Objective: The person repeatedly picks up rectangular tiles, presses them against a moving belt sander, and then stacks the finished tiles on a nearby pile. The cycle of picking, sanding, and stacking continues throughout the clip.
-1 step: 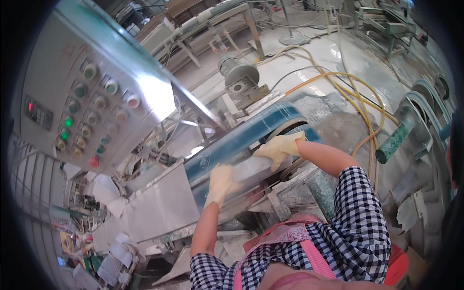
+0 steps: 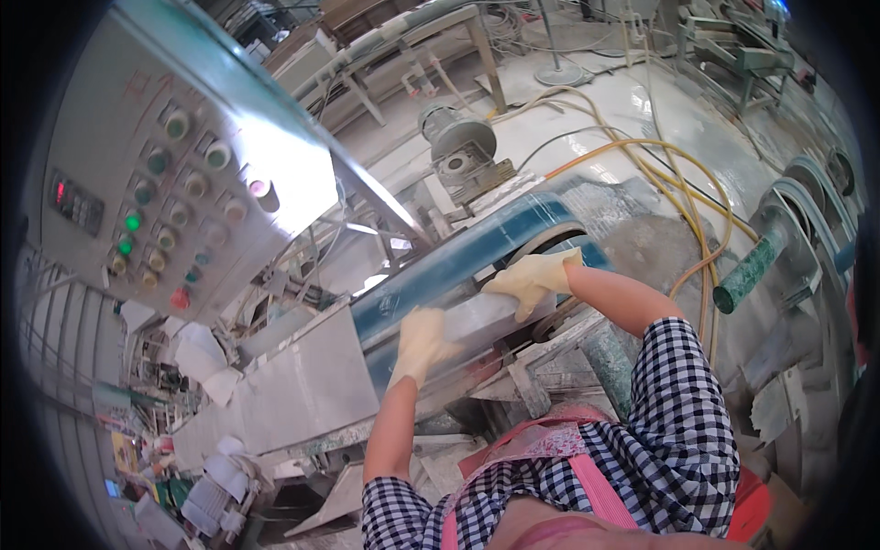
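We watched 2 gloved hands at work on a pale slab along the near side of a blue belt. The left hand closed over the slab's left end, its fingertips hidden from us; the right hand pinched the slab toward its right end, fingers across the top and thumb down the near face. The step, as we judged it, was steadying the slab lengthwise beside the belt; whether the 2 touched, we could not tell. The next move called, in our view, for both hands to shift together, level, with fingers held off the belt's edge.

Margins looked tight: a flat metal panel met the belt on the left, a dusty frame ran along the near side, and the belt's rounded end curved just beside the right hand. Beyond, on the far side, stood a grey motor; at far left, a control cabinet. Room opened chiefly toward the far right, where yellow hoses looped over the floor.
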Demonstrator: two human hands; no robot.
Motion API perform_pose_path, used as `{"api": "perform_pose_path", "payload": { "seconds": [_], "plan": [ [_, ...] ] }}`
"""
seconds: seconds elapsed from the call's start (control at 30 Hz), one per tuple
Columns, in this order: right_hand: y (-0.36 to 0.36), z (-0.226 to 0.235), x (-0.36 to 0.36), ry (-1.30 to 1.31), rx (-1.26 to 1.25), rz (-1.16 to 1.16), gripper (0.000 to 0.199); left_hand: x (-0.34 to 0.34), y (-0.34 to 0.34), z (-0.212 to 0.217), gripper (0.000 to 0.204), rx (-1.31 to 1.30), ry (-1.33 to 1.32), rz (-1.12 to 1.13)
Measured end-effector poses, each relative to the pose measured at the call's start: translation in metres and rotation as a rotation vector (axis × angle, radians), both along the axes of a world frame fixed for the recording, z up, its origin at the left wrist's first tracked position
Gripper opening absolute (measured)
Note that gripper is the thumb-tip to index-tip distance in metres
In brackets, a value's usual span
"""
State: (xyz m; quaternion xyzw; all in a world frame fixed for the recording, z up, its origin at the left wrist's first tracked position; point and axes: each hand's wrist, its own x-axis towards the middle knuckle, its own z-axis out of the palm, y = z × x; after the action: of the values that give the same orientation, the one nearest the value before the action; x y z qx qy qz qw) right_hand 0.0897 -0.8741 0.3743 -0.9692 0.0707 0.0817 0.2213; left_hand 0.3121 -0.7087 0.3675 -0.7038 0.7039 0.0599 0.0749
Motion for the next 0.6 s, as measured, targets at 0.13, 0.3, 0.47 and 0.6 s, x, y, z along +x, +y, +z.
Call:
{"api": "perform_pose_path", "payload": {
  "seconds": [0.13, 0.3, 0.47, 0.6],
  "plan": [
    [0.012, 0.009, -0.011, -0.082, -0.130, -0.046, 0.080, 0.002, 0.002, -0.009, 0.056, -0.050, 0.092, 0.103],
    [0.028, -0.016, -0.066, -0.561, -0.185, -0.446, 0.103, -0.006, 0.005, 0.000, 0.058, -0.094, 0.093, 0.107],
    [0.025, -0.088, -0.083, -0.657, 0.726, -0.879, 0.125, 0.002, 0.010, -0.016, 0.071, -0.076, 0.163, 0.090],
    [0.026, -0.127, -0.077, -0.802, 0.886, -0.840, 0.129, 0.054, 0.029, -0.064, 0.079, -0.453, 0.632, 0.183]
  ]
}}
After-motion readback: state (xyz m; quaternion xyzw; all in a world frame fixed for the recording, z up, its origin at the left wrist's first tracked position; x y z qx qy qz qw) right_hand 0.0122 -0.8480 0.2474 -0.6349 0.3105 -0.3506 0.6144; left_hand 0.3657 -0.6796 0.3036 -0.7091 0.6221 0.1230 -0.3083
